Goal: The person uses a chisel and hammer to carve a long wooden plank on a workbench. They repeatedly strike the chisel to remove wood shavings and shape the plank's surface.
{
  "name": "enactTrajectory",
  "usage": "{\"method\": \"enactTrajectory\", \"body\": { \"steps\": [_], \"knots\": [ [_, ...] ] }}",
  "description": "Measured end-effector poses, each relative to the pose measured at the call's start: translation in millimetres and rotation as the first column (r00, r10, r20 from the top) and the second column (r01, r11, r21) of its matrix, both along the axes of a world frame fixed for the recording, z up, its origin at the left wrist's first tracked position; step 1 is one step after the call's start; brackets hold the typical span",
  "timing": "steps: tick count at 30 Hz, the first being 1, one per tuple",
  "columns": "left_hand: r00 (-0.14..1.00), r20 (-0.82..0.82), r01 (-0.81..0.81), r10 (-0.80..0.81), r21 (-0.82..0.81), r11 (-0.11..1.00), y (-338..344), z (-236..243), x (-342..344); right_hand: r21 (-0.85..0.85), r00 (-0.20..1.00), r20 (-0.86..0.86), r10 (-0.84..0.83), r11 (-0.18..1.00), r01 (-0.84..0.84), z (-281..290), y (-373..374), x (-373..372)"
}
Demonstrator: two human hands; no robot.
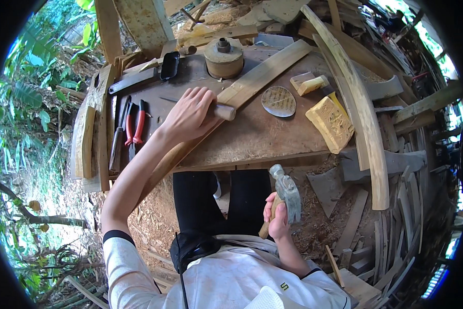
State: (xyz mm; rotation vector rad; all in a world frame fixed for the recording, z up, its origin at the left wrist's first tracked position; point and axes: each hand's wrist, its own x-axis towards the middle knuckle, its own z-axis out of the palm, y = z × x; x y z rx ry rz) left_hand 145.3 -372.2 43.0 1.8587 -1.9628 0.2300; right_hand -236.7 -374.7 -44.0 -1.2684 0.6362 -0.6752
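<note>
My left hand (192, 114) is closed on a wooden-handled pointed tool (224, 110), its thin metal end poking out leftward, over a long plank (263, 69) lying diagonally across the wooden workbench (231, 152). My right hand (274, 215) grips a claw hammer (288, 193) by its wooden handle, below the bench's front edge, head up. Red-handled pliers (138, 123) and another long wooden-handled tool (116, 147) lie to the left. An oval flat piece (278, 101), perhaps stone, and yellowish wood blocks (329, 125) sit to the right.
A cylindrical block with a nut on top (222, 62) stands at the back near a black tray (169, 66) and flat bar (129, 82). A curved timber (370, 144) overhangs the right end. Scrap boards (350, 221) surround the right side. Foliage (28, 98) is at left.
</note>
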Motion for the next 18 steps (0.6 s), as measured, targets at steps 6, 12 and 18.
{"method": "enactTrajectory", "body": {
  "steps": [6,12,18],
  "knots": [
    [0.980,0.079,0.201,-0.185,-0.319,0.926,21,8,-20,0.041,1.000,-0.027,0.015,0.999,-0.014,-5,8,-2],
    [0.918,0.127,0.392,-0.376,-0.432,0.812,50,24,-82,0.044,0.999,-0.053,0.010,0.999,-0.008,-8,7,3],
    [0.905,-0.122,0.352,-0.407,-0.321,0.879,72,15,-120,0.026,0.997,-0.066,0.041,0.999,-0.039,7,3,11]
  ]
}}
